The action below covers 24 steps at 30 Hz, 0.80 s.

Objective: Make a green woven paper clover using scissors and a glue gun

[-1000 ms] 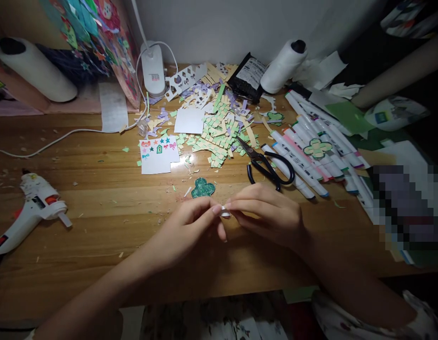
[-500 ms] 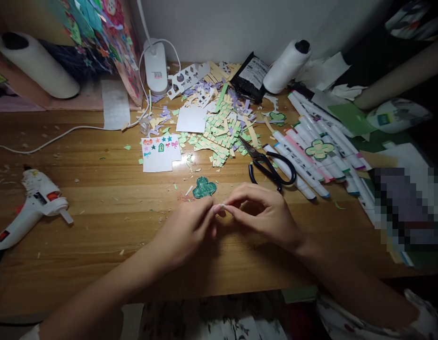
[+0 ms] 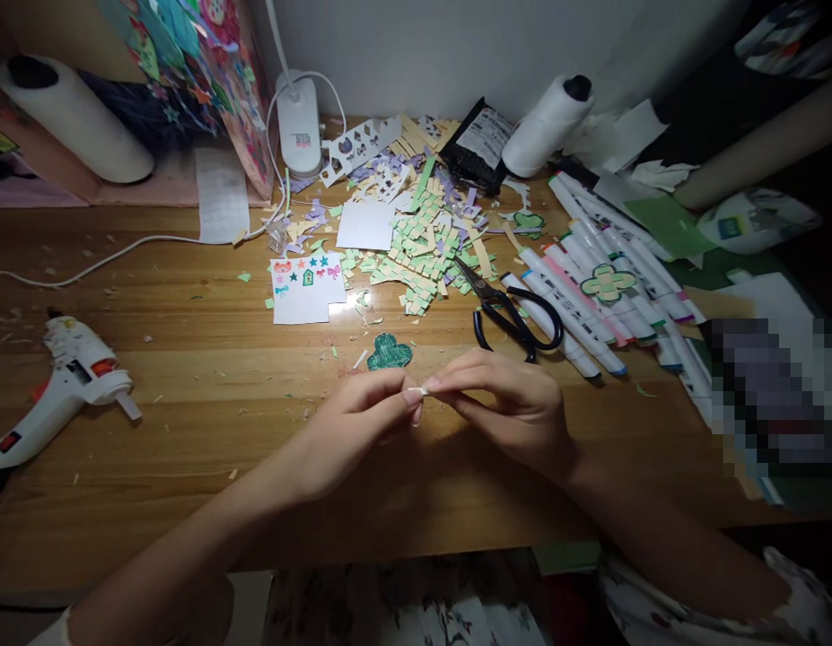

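Observation:
My left hand (image 3: 365,414) and my right hand (image 3: 506,405) meet fingertip to fingertip just above the wooden desk (image 3: 187,467), both pinched on a small white scrap of paper (image 3: 423,391). Only a sliver of the scrap shows between the nails. A dark green clover-shaped cutout (image 3: 389,353) lies flat on the desk just beyond my left fingers. Black scissors (image 3: 510,314) rest a little past my right hand, blades pointing away to the left.
A heap of green, yellow and purple paper strips (image 3: 419,247) lies mid-desk, beside a white sticker sheet (image 3: 306,287). A row of markers (image 3: 591,278) lies at right, a white glue gun (image 3: 58,390) at left. Lamp base (image 3: 299,126) and two white rolls stand at the back.
Both hands stayed joined on the scrap with small finger shifts. The scrap showed more a second ago and is now nearly covered by the fingertips.

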### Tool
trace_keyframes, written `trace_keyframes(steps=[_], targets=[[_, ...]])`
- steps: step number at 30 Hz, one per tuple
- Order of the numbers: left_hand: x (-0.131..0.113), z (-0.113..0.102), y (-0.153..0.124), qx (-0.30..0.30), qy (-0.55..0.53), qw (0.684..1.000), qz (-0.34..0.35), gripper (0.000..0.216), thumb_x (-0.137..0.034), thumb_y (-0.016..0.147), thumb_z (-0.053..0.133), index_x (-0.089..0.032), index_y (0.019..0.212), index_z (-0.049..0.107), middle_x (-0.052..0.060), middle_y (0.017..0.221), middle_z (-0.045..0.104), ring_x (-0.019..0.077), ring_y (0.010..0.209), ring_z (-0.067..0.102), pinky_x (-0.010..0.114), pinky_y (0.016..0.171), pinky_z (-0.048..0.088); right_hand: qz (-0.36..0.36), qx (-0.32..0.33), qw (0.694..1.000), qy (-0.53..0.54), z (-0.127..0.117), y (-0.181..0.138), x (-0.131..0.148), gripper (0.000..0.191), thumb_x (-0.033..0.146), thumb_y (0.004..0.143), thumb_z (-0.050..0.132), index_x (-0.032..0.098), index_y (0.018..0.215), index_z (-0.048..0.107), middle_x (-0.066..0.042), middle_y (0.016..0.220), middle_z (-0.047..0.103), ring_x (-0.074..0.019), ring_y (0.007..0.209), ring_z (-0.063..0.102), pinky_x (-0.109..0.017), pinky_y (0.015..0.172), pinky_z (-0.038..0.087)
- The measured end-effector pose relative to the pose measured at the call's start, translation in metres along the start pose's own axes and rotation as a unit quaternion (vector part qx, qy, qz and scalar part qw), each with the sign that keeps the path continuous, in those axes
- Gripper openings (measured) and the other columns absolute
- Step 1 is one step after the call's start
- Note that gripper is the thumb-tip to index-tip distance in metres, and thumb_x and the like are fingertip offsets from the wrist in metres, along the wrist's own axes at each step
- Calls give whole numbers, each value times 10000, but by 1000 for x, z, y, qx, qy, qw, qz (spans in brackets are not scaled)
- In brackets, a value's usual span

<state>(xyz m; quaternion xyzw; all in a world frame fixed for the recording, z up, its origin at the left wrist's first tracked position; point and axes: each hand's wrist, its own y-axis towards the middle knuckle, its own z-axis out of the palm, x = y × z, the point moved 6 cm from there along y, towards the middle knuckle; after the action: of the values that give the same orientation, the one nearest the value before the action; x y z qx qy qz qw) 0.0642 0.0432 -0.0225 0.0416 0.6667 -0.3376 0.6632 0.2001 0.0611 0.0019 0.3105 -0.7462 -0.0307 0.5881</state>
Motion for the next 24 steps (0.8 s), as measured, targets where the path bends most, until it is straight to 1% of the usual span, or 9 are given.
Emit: trace_keyframes(steps=[3, 6, 8, 12, 16, 19, 21, 22, 24], targets=[[-9, -2, -2, -26, 141, 989, 40, 282, -340, 928, 410, -177, 723, 514, -26, 652, 459, 124, 642, 423, 236, 600, 311, 101, -7, 994, 33, 0, -1, -10, 127, 122, 786, 681, 198, 878, 723, -46, 827, 725, -157, 764, 664, -275, 678, 538], [-13, -1, -3, -48, 271, 956, 100, 238, -290, 946, 375, -175, 810, 533, -7, 716, 536, 132, 688, 479, 244, 651, 342, 189, -11, 979, 72, 2, -3, -19, 71, 169, 775, 699, 190, 838, 725, -42, 817, 721, -157, 751, 666, -261, 650, 544], [-11, 1, -2, -55, 342, 928, 137, 212, -258, 949, 361, -166, 868, 534, 14, 757, 568, 139, 700, 497, 252, 658, 355, 217, -16, 972, 89, 3, -4, -23, 54, 166, 766, 705, 184, 816, 719, -36, 800, 719, -153, 736, 664, -260, 656, 545], [-5, 4, -1, -65, 436, 878, 186, 218, -215, 948, 336, -146, 911, 539, 48, 768, 604, 157, 680, 513, 264, 610, 364, 211, -35, 976, 49, 2, -6, -23, 40, 140, 777, 685, 176, 780, 702, -33, 770, 700, -153, 721, 647, -261, 639, 525], [-8, 6, -3, -90, 456, 853, 236, 261, -236, 958, 331, -137, 853, 548, 47, 714, 603, 153, 632, 507, 264, 582, 369, 161, -20, 987, 0, 2, -4, -15, 66, 135, 807, 652, 179, 779, 692, -30, 761, 689, -154, 724, 639, -265, 646, 511], [-13, 3, -4, -109, 414, 872, 239, 242, -235, 956, 357, -148, 834, 548, 25, 704, 591, 132, 625, 500, 248, 585, 363, 152, 10, 988, -35, -7, 1, -14, 39, 193, 820, 652, 184, 832, 689, -35, 805, 697, -162, 751, 648, -276, 686, 518], [-13, -3, -3, -120, 334, 912, 204, 227, -234, 956, 371, -162, 832, 547, -1, 691, 561, 110, 618, 486, 229, 588, 358, 180, 12, 974, -137, -22, 2, -21, 117, 256, 830, 643, 176, 911, 671, -61, 879, 688, -192, 791, 646, -312, 710, 521], [-12, -7, -3, -127, 275, 936, 179, 230, -249, 958, 375, -169, 821, 542, -18, 664, 529, 97, 596, 466, 216, 572, 349, 194, 0, 956, -221, -32, 2, -25, 162, 277, 834, 634, 162, 947, 654, -82, 915, 674, -215, 814, 639, -343, 732, 519], [-9, -13, -1, -132, 138, 973, 134, 250, -302, 961, 381, -178, 796, 521, -47, 601, 445, 79, 540, 406, 194, 517, 317, 210, -21, 894, -395, -50, 1, -32, 254, 283, 813, 643, 118, 1003, 608, -144, 994, 627, -287, 922, 605, -426, 808, 495]])
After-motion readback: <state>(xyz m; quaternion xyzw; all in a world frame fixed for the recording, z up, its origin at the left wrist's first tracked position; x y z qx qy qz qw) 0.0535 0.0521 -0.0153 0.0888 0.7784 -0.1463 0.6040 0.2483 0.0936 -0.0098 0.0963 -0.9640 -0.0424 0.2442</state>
